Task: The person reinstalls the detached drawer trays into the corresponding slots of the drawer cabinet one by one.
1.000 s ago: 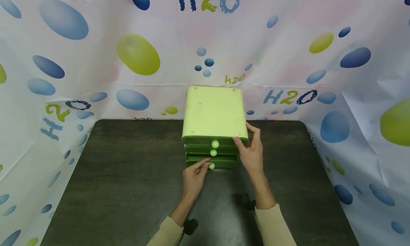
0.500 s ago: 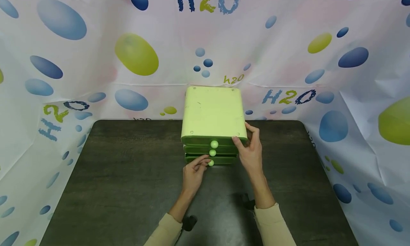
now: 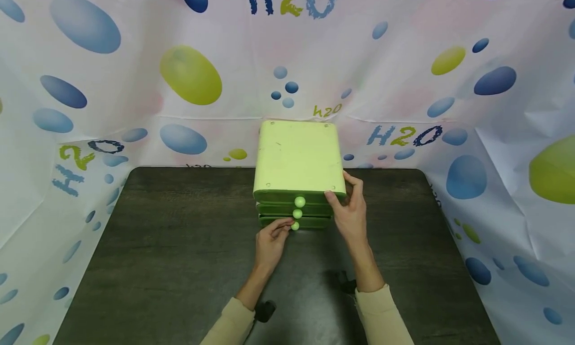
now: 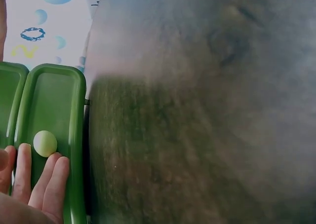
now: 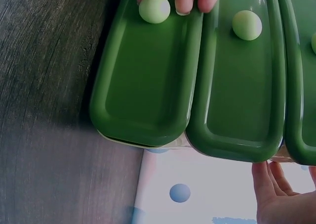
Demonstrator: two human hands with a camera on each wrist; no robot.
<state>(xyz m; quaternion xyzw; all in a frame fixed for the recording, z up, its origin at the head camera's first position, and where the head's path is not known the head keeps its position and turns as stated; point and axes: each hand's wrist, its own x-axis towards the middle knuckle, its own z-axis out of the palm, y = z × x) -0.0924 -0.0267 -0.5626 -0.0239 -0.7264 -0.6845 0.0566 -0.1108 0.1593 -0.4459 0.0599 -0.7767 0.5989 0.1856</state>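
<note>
A light-green cabinet [image 3: 298,158] with three dark-green drawers stands at the back middle of the table. Each drawer front bears a round pale-green knob. In the head view my left hand [image 3: 269,245] reaches up to the bottom drawer [image 3: 314,222]. Its fairly straight fingertips rest on that drawer's front around the knob [image 4: 45,143], as the left wrist view shows. My right hand [image 3: 352,215] grips the cabinet's front right corner, thumb at the front edge and fingers along the side. The right wrist view shows this hand [image 5: 284,204] at the cabinet's side. The bottom drawer sits nearly flush.
The dark wood-grain table [image 3: 179,235] stretches out around the cabinet. A white sheet [image 3: 359,50] printed with blue and green ovals and H2O lettering hangs behind and at both sides. Small black devices [image 3: 265,311] sit at the wrists.
The bottom drawer has slid back into the cabinet, and my left fingers have followed it inward, changing from near the knob to flat on the front. My right hand has kept its place.
</note>
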